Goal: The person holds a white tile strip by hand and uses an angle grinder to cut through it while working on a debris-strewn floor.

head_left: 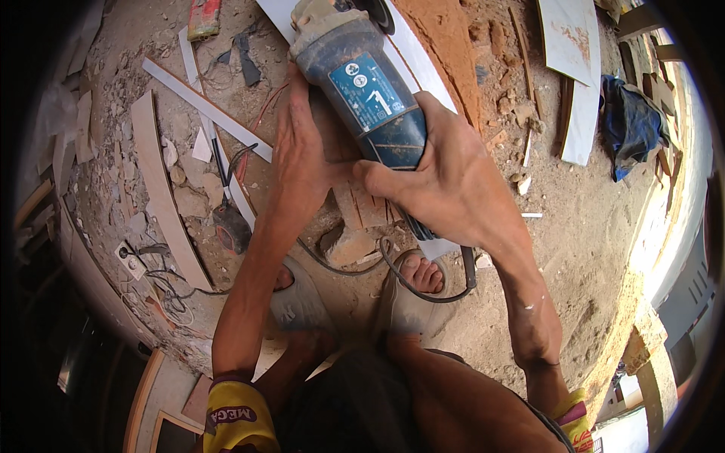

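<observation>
My right hand (453, 177) is wrapped around the rear body of a dark blue angle grinder (370, 102). Its dusty grey gear head points away from me, and a dark disc (376, 13) shows at the far end. Along the grinder's left side lies my left hand (298, 147), fingers stretched forward and thumb out to the right; whether its fingertips touch the tool is unclear. A white strip-like panel (434, 72) passes under the grinder, over a reddish-brown block (362, 208). The black cord (438, 298) loops past my right foot.
Pale cut strips (170, 189) lie on the dusty ground at left, near a socket (131, 260) with tangled wires. A red container (204, 19) lies at the far left. Curved white panels (578, 113) and a dark blue cloth (630, 124) are at right. My sandalled feet stand close by.
</observation>
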`<state>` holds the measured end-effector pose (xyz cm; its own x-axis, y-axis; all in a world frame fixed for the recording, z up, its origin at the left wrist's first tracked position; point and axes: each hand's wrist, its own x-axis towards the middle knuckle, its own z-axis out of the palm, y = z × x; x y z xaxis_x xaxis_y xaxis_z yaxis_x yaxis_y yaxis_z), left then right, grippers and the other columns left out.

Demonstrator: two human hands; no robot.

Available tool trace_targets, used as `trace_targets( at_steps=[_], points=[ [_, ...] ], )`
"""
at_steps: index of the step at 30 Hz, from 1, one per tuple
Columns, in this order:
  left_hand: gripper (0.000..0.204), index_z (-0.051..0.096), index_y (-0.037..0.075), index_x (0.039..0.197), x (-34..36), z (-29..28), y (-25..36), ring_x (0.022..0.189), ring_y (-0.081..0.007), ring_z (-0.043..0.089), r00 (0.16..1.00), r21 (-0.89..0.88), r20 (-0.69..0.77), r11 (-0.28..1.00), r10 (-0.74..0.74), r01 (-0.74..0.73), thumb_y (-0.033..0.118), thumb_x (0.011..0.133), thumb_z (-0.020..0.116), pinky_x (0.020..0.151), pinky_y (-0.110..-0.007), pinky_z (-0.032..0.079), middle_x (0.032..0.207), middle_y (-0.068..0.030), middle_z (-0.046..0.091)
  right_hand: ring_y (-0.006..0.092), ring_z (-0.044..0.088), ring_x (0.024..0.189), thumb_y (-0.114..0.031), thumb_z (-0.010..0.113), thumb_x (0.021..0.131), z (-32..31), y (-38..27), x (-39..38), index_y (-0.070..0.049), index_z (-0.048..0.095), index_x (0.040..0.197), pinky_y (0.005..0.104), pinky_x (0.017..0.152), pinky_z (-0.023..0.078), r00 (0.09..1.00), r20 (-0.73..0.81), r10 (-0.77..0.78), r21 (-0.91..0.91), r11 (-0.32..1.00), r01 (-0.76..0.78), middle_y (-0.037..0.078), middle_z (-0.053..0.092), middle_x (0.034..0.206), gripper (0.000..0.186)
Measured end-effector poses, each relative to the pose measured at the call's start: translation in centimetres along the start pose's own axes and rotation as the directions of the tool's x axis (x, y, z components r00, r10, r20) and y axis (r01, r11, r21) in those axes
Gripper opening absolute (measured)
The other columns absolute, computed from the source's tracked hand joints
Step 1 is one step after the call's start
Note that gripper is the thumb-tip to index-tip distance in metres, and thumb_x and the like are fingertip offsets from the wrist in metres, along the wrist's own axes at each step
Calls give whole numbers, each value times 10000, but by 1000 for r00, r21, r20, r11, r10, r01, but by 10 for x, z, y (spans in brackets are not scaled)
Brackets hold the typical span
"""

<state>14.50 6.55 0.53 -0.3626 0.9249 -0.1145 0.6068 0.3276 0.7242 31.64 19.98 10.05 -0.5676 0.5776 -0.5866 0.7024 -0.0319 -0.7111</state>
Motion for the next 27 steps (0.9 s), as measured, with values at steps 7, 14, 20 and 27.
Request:
trace_targets(
  at_steps=[7, 14, 20, 27],
  points=[
    [1701, 7, -57, 1787, 3, 2, -10, 1637, -553, 371, 999, 59, 32, 998, -2, 0, 403, 583, 1118, 1342, -597, 354, 1779, -405, 289, 322, 773, 886, -366, 888, 831, -1, 0, -4, 91, 706, 1246, 463, 856, 608, 1000, 13, 16, 39, 999, -17, 219, 782, 964, 643],
    [1712, -18, -4, 1805, 3, 3, -9, 1633, -557, 372, 1000, 50, 25, 999, -16, 15, 381, 584, 1118, 1334, -601, 365, 1777, -411, 289, 322, 766, 877, -358, 885, 828, -1, 2, -10, 94, 701, 1235, 462, 855, 610, 1000, 17, 11, 76, 997, -12, 217, 776, 953, 636],
    [1727, -33, 29, 1819, 6, 0, -3, 1618, -557, 394, 995, -11, 53, 996, -84, 85, 381, 582, 1119, 1331, -604, 371, 1759, -412, 323, 320, 767, 895, -350, 885, 814, 0, 5, -13, 90, 698, 1246, 465, 869, 611, 1000, -4, 5, 55, 998, -5, 221, 776, 978, 644],
    [1748, -44, 46, 1827, 6, 0, -4, 1613, -557, 403, 994, -47, 57, 994, -94, 97, 375, 572, 1128, 1327, -604, 375, 1746, -410, 351, 319, 769, 900, -355, 884, 816, 0, 9, -15, 84, 698, 1257, 462, 878, 615, 1000, 7, 21, 38, 999, -21, 217, 779, 987, 650]
  ],
)
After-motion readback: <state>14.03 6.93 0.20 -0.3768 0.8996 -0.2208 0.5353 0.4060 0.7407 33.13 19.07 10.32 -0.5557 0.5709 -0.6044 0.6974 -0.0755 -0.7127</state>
